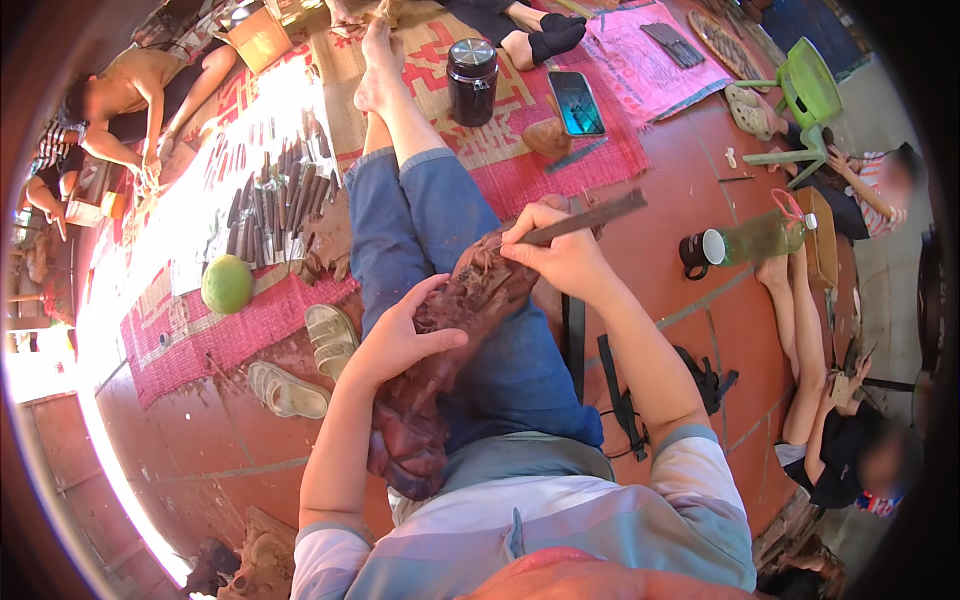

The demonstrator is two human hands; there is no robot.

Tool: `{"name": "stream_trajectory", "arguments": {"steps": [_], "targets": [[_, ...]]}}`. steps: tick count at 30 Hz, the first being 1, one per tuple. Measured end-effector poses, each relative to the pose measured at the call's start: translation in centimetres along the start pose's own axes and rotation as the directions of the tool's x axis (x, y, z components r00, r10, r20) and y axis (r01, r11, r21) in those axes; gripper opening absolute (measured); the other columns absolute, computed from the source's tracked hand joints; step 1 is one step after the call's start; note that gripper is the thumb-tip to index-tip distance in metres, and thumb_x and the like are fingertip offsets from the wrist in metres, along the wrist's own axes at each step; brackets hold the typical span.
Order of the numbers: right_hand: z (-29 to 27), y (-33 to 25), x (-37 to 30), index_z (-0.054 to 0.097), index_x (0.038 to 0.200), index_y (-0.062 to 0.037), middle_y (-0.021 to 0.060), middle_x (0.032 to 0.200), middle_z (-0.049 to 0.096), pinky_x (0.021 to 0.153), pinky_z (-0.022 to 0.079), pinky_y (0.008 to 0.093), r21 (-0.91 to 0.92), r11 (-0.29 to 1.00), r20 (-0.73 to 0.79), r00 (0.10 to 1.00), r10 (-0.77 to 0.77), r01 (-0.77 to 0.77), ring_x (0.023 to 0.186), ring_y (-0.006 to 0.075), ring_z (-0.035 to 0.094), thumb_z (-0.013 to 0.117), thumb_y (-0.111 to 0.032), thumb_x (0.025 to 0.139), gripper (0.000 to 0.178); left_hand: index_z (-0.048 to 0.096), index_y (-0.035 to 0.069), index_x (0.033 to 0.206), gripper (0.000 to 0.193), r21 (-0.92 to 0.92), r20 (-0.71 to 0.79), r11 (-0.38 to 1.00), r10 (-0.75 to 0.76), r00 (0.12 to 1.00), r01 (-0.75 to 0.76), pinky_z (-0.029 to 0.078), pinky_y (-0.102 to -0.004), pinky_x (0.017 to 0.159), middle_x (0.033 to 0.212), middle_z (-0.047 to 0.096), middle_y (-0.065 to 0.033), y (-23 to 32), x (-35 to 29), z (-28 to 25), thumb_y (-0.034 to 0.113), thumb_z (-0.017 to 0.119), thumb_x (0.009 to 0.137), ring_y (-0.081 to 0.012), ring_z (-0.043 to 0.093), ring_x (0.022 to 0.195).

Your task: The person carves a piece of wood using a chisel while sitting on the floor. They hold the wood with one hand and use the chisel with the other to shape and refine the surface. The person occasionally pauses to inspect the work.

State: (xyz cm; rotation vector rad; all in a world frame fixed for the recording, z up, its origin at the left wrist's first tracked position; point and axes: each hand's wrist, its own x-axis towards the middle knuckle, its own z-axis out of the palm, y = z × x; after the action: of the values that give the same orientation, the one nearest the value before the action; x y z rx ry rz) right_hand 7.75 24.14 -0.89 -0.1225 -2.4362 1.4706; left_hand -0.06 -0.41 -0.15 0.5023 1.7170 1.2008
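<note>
Person sits on a red tile floor (715,350), legs out in front, ankles crossed, in blue jeans (400,215). A dark reddish-brown carving (480,305) lies slantwise over the lap and thighs, its lower end near the waist, its upper end under the right hand (550,245).

Right hand: fingers closed round a dark, flat, bar-like tool (605,214), one end jutting out to the right past the knuckles. The other end sits at the fingertips, close over the carving; cannot tell whether it touches.

Left hand (405,335): laid on the carving's left side, fingers extended, thumb spread apart from them across the surface. No clench round it visible.

Beyond the shins, on a patterned red-and-tan mat (430,40): a black jar (472,85) with a metallic lid, and a phone (577,105), screen lit. To the left, many dark hand tools (285,195) laid close together in glare; nearer, a green round fruit (227,284). Pale sandals (290,388) beside the mat edge. Right side: black mug (702,254) on its side, just beside a green bottle (765,240).
</note>
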Motion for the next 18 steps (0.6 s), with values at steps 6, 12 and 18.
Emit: {"name": "stream_trajectory", "arguments": {"steps": [6, 12, 18], "targets": [[-0.2, -0.4, -0.3, 0.059, 0.079, -0.003, 0.0025, 0.079, 0.06, 0.071, 0.045, 0.0263, 0.148, 0.988, 0.014, 0.999, 0.047, -0.049, 0.079, 0.0101, 0.057, 0.071, -0.003, 0.08, 0.012, 0.041, 0.006, 0.139, 0.083, 0.032, -0.012, 0.999, 0.023, 1.0, -0.023, 0.037, -0.0322, 0.102, 0.128, 0.053, -0.0103, -0.1, -0.1, -0.1, 0.029, 0.082, 0.07, -0.0192, 0.05, 0.118], [-0.6, 0.6, -0.3, 0.06, 0.077, -0.0026, 0.003, 0.081, 0.061, 0.072, 0.045, 0.026, 0.24, 0.959, 0.006, 0.988, 0.153, -0.15, 0.078, 0.011, 0.057, 0.071, -0.002, 0.08, 0.011, 0.042, 0.007, 0.139, 0.083, 0.039, -0.03, 0.999, 0.034, 0.999, -0.032, 0.041, -0.0314, 0.098, 0.123, 0.057, -0.0117, -0.1, 0.0, 0.0, 0.03, 0.082, 0.07, -0.019, 0.054, 0.113], [-0.3, 0.9, -0.3, 0.061, 0.078, -0.0026, 0.0029, 0.079, 0.061, 0.069, 0.045, 0.0257, 0.048, 0.998, -0.018, 0.999, 0.039, -0.038, 0.074, 0.0101, 0.056, 0.071, -0.002, 0.08, 0.01, 0.042, 0.008, 0.14, 0.084, 0.013, -0.027, 0.999, 0.044, 0.999, -0.043, 0.041, -0.0318, 0.098, 0.123, 0.057, -0.0117, -0.7, 0.2, -0.1, 0.03, 0.082, 0.069, -0.0196, 0.054, 0.113]]}}
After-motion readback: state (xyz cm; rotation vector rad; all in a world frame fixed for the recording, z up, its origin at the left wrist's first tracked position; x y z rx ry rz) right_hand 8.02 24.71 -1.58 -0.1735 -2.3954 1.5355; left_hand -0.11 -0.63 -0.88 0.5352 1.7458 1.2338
